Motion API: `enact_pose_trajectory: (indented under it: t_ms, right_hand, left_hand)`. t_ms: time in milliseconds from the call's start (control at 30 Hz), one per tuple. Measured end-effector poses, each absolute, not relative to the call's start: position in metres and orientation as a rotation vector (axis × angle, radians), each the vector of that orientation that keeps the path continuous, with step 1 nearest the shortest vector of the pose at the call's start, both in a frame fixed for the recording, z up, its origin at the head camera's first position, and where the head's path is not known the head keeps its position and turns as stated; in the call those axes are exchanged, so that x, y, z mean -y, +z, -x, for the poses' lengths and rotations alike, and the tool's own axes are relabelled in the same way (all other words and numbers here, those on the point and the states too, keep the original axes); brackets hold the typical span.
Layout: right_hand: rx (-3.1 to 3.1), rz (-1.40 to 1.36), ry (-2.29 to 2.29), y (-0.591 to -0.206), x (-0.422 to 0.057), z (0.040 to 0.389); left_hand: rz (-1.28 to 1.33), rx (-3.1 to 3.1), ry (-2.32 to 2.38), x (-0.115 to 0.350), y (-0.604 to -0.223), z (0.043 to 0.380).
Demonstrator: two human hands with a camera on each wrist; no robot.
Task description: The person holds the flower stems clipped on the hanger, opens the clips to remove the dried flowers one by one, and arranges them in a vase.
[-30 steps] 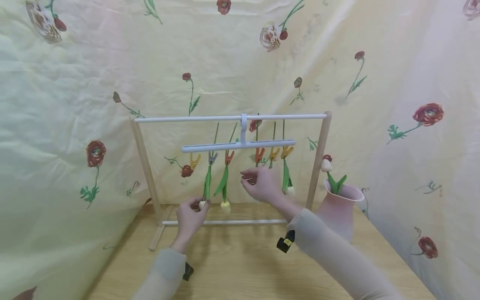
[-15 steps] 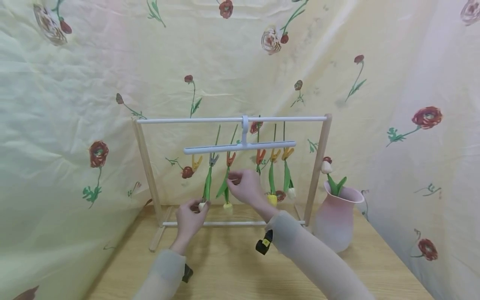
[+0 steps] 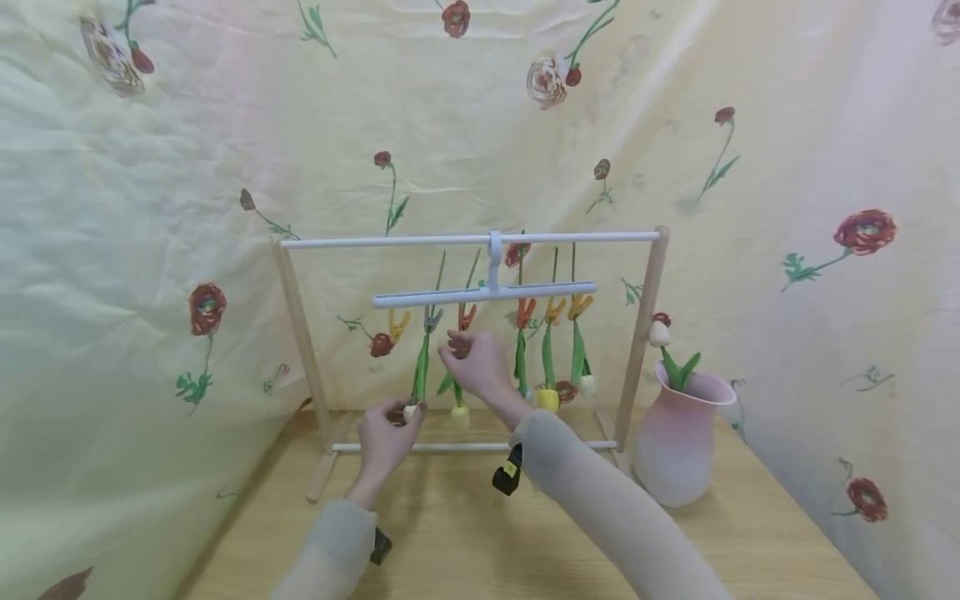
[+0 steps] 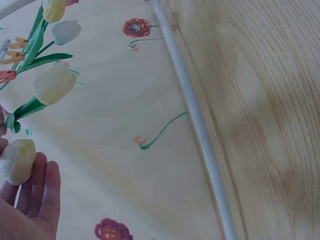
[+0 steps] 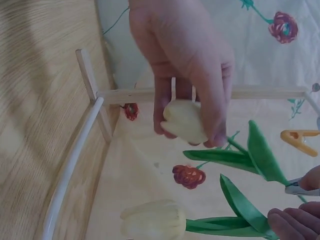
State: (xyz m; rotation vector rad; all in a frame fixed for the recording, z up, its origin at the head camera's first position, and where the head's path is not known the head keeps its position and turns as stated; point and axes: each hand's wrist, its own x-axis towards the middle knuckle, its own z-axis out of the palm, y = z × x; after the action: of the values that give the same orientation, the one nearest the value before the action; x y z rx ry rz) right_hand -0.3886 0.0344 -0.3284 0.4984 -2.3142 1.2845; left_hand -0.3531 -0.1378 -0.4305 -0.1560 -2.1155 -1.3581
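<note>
In the head view, my left hand [image 3: 386, 442] pinches the head of a white tulip [image 3: 410, 413] that hangs upside down from a grey clothespin [image 3: 432, 319]. The left wrist view shows its bloom [image 4: 18, 161] between thumb and fingers. My right hand [image 3: 480, 367] is raised with bent fingers just right of that clothespin, in front of another pale tulip [image 3: 461, 414]. At the right wrist view's edge, its thumb [image 5: 313, 179] overlaps the grey clothespin [image 5: 296, 188]; contact is unclear.
A white hanger [image 3: 487, 293] on a wooden rack [image 3: 300, 350] bears several clothespins, including an orange-yellow one [image 3: 398, 325] without a flower. More tulips hang at right, one yellow [image 3: 547, 398]. A pink-white vase [image 3: 675, 450] with a white tulip [image 3: 660, 334] stands at right.
My right hand has moved left along the hanging tulips toward the grey clothespin, uncovering the flowers on the right. The left hand keeps its hold on the tulip head.
</note>
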Motion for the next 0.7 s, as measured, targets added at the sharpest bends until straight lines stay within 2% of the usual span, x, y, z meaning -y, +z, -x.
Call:
enact_pose_trajectory:
  t_ms: [367,700]
  right_hand:
    - [2.183,-0.445,1.246,-0.331,-0.016,0.413]
    - [2.134,-0.365,1.254,-0.327,-0.007,0.417]
  left_hand:
    - [0.146,2.126,-1.344,0.138,-0.432,0.35]
    - [0.182,2.135,-1.323,0.132,-0.43,0.346]
